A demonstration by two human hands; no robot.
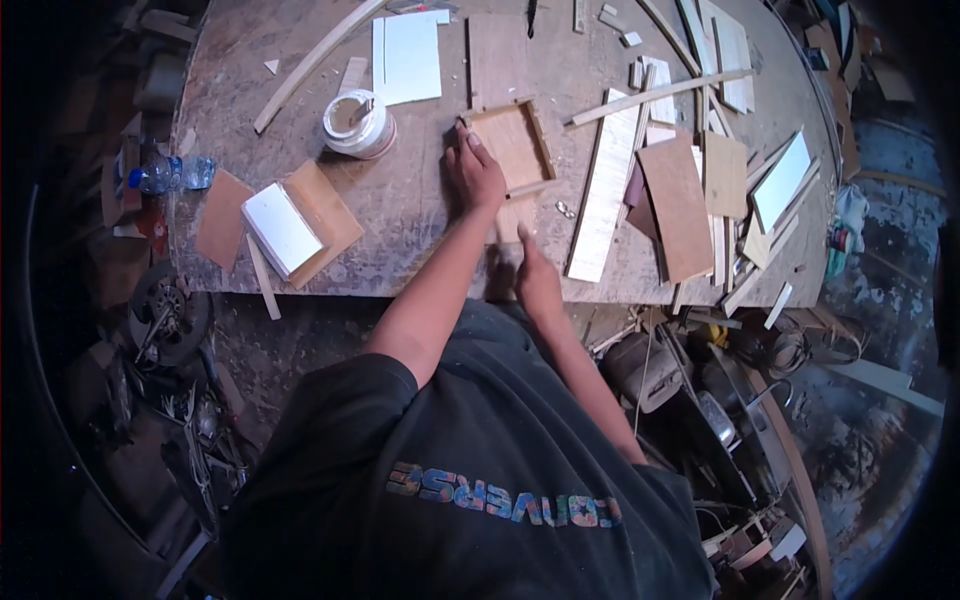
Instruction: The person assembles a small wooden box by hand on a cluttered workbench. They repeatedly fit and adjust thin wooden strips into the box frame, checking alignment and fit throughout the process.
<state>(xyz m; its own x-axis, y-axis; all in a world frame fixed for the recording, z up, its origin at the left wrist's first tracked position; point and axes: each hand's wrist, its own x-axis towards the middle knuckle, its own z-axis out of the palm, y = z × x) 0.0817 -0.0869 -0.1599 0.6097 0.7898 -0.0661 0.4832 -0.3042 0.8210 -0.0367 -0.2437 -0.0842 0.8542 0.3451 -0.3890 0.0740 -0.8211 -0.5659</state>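
Observation:
Near the middle of the workbench lies a shallow wooden box [512, 146] with low strip walls around a thin base. My left hand [478, 178] is closed on its left wall, with the fingertips by the upper left corner. Below the box's near wall is a small flat piece of pale wood [515, 214]. My right hand [540, 286] is closed at the near end of that piece, its thumb lying on top; the other fingers are mostly hidden. A longer wooden board [497, 58] stretches beyond the box.
An open white tub [358, 126] stands left of the box. Further left are a white block [282, 230] on brown boards and a plastic bottle [172, 174] on its side. Wooden strips and panels [676, 205] crowd the right. A white sheet [407, 57] lies at the back.

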